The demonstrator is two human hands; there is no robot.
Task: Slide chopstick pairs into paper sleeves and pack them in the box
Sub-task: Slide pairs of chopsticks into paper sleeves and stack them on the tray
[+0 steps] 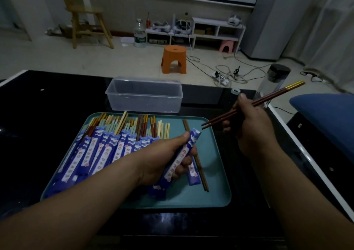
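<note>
Sleeving step, seen from the head camera. The left grip (164,159) is curled round a blue paper sleeve (183,154), thumb on top, and holds it over the right half of the tray (214,173) with its open mouth pointing far and right. The right grip (251,127) pinches a red-brown chopstick pair (272,96) near mid-length. The gold ends point far right, and the narrow tips lie just beside the sleeve mouth but not yet inside it. To do this step well, we would judge that the two tips should be brought level and pressed together. The sleeve should be held lightly enough for its mouth to gape, and the pair should be pushed along the sleeve's own axis, since a skewed entry could crease or tear the paper. On the left half of the tray we see a fanned row of sleeved pairs (107,150). On the right half lie a loose brown pair (201,171) and a spare sleeve (193,175) beside it. The clear box (143,98) stands on the black bench (47,115) just beyond the far edge of the tray, lid off, and we see nothing inside it, so we judge that packing has not begun.
</note>
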